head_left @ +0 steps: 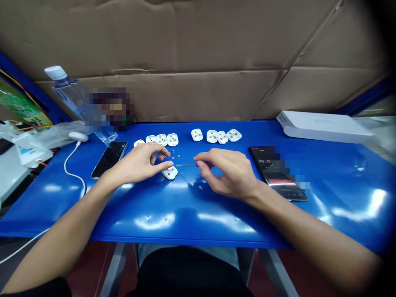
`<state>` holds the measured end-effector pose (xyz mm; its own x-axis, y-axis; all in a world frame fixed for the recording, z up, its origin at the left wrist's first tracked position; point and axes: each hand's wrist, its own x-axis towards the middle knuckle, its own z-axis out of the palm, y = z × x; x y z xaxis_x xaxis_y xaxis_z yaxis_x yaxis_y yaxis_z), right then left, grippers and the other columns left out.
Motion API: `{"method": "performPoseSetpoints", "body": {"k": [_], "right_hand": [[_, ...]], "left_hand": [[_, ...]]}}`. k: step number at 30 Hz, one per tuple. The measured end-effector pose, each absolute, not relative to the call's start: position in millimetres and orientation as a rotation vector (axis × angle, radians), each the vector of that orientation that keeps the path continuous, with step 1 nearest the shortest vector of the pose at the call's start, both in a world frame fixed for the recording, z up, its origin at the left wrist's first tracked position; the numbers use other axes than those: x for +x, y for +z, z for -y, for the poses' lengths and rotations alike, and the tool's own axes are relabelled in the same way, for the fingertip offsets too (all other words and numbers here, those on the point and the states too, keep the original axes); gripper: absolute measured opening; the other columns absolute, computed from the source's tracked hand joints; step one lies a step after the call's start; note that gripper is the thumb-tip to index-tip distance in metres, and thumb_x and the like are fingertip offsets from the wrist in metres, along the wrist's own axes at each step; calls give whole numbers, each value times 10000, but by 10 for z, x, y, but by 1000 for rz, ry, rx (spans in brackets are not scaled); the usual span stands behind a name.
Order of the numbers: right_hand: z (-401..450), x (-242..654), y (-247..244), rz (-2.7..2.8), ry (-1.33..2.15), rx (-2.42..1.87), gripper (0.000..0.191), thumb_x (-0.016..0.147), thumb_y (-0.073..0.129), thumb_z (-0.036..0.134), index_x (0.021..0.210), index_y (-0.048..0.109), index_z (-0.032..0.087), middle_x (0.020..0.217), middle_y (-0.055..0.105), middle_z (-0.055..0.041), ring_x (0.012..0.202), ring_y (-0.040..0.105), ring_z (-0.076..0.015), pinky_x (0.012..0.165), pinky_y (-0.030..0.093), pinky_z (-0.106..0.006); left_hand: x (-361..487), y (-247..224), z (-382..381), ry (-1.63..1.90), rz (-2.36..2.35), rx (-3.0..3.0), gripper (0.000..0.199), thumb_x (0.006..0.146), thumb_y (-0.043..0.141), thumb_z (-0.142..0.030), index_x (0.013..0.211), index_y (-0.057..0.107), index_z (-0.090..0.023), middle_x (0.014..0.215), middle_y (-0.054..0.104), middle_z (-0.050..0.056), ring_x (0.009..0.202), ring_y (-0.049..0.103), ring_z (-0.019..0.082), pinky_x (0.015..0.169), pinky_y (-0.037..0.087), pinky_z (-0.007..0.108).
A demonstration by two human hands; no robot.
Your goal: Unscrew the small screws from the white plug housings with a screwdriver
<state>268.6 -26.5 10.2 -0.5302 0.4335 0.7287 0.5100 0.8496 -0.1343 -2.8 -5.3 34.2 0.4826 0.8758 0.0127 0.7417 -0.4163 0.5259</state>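
My left hand (137, 163) curves over a white plastic plug body (170, 173), with the thumb tip on its upper edge. My right hand (224, 171) pinches a thin metal shaft (185, 164), probably a small screwdriver, and its handle is hidden in my fingers. The shaft's tip points left toward the plug body. Several tiny metal screws (172, 155) lie on the blue table (154, 210) just beyond my left fingers. Two rows of similar white plug bodies (172, 140) (222, 137) stand farther back.
A black smartphone (109, 159) lies left of my left hand, and another phone (278, 173) lies right of my right hand. A white cable (69, 169) curves along the table's left side. A white box (323, 127) sits back right, before a cardboard wall (198, 41).
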Motion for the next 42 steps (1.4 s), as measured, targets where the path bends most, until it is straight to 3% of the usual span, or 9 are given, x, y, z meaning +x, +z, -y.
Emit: {"method": "performPoseSetpoints", "body": {"k": [3,6,12,19,25,42], "right_hand": [[275,2692,105,2213,-120,-697,107,1022,578,174,1023,685,164,880,783,-52,742,721,-171,678,523,-295],[278,2685,87,2263,-92,-698,121,1040,569,194,1043,686,167,893,779,-54,753,719,-175,667,518,-299],[274,2650,69,2313,-23,-664,138,1054,547,214,1046,679,177,885,766,-47,757,706,-174,666,519,-300],[284,2658,82,2251,-52,-714,131,1007,540,152,1009,656,215,843,744,-28,716,676,-166,651,504,-296],[280,2660,93,2231,-77,-699,118,983,553,135,969,660,183,820,728,-28,696,661,-157,637,481,-288],[281,2652,109,2233,-110,-723,115,979,554,142,952,646,205,807,734,-27,667,660,-162,607,483,-290]], "left_hand": [[-111,389,35,305,-1213,2347,556,868,757,-630,1252,719,-229,1020,714,45,850,620,202,751,458,302],[-157,373,7,238,-1135,2365,637,802,838,-602,1293,704,-219,965,697,30,828,610,197,742,445,293],[-67,242,-16,244,-991,2342,420,909,768,-528,1170,769,-199,828,665,8,721,574,159,657,385,272],[-15,169,-3,312,-930,2326,430,942,740,-507,1228,747,-186,921,684,30,730,567,151,673,396,274],[-43,124,-7,360,-950,2296,567,915,762,-535,1355,684,-187,895,667,25,744,571,164,704,431,282],[-31,133,-2,360,-923,2296,478,964,719,-488,1338,685,-192,988,724,46,782,611,169,745,458,289]]}}
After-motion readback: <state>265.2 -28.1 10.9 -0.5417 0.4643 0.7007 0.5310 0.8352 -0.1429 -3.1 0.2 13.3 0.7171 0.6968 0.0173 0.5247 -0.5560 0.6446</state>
